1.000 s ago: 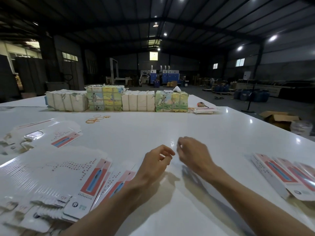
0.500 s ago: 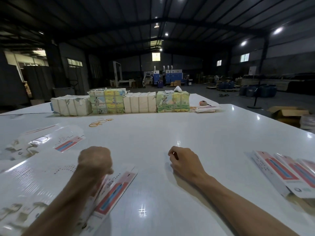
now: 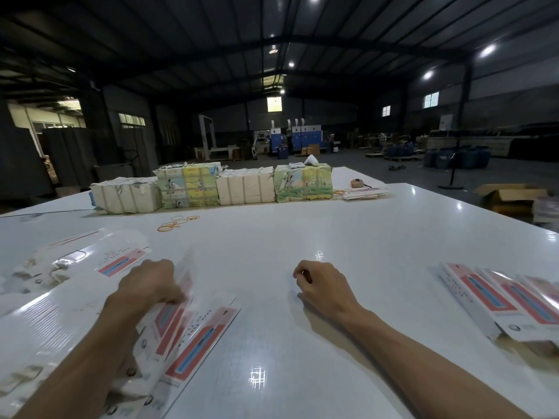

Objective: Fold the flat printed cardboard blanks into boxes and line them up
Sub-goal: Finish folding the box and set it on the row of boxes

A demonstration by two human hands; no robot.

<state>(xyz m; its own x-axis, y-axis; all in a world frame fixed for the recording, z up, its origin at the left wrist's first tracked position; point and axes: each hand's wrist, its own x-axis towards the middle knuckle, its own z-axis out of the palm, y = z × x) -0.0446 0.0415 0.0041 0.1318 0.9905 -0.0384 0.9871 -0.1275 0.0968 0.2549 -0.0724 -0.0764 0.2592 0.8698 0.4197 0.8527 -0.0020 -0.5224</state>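
Observation:
A spread pile of flat white blanks (image 3: pixel 45 322) with red and blue print covers the table's left side. My left hand (image 3: pixel 148 282) grips one motion-blurred flat blank (image 3: pixel 181 300) at the pile's right edge, above another printed blank (image 3: pixel 202 337) lying flat. My right hand (image 3: pixel 323 285) rests on the bare white table (image 3: pixel 302 237) near the middle, fingers loosely curled, holding nothing. Several folded boxes (image 3: pixel 490 300) lie side by side at the right edge.
Wrapped bundles (image 3: pixel 242 186) stand in a row along the table's far side, with orange rubber bands (image 3: pixel 175 223) in front of them. A small stack of blanks (image 3: pixel 363 193) lies at the far right. A brown carton (image 3: pixel 511 196) sits on the floor beyond the table.
My left hand swung from the table's middle to the pile on the left and took hold of a blank, which now lifts. My right hand sank onto the table and stayed.

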